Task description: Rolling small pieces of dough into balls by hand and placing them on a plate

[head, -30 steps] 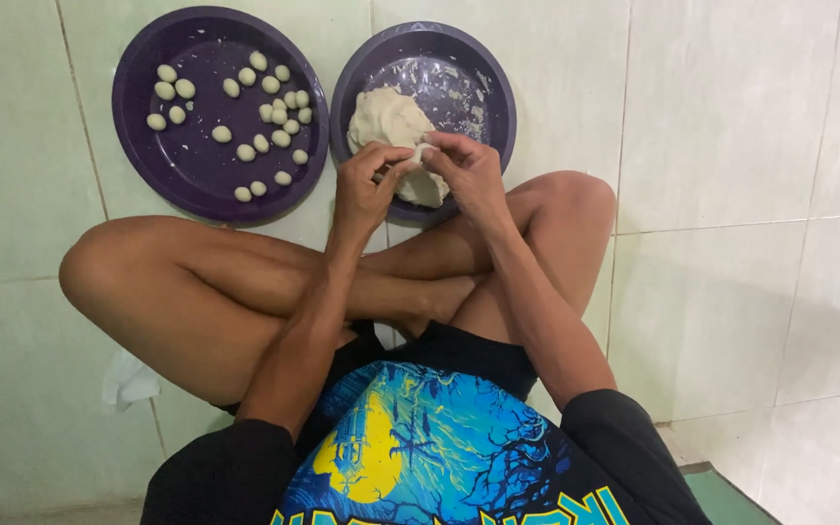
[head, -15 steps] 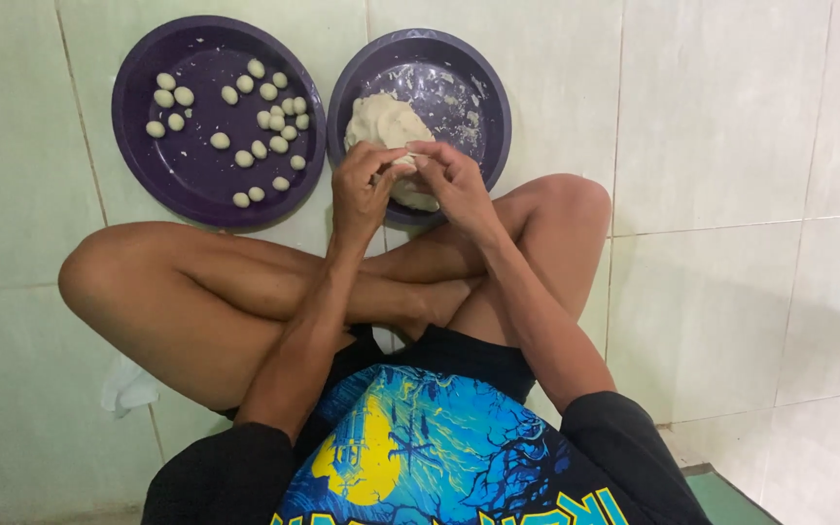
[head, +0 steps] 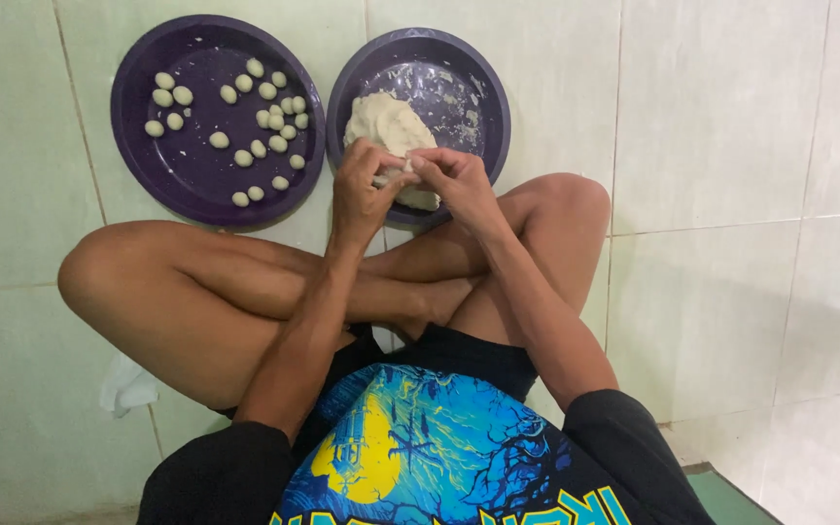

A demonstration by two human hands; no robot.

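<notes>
I sit cross-legged on a tiled floor. My left hand [head: 362, 190] and my right hand [head: 451, 180] meet over the near rim of a purple plate [head: 483, 87], their fingertips pinching a small piece of white dough [head: 393, 171] between them. The big dough lump [head: 386, 122] lies in that plate, just beyond my fingers. To the left, a second purple plate [head: 143, 146] carries several small dough balls [head: 264, 117].
My crossed legs [head: 206, 292] fill the floor right below the plates. A crumpled white cloth [head: 126, 387] lies by my left thigh. Pale green and white tiles [head: 731, 146] surround everything; a green mat corner [head: 731, 491] shows at bottom right.
Both hands stayed together at the dough plate's near edge, fingers working the small piece. The view shifted slightly, so the plates sit a little higher and to the left.
</notes>
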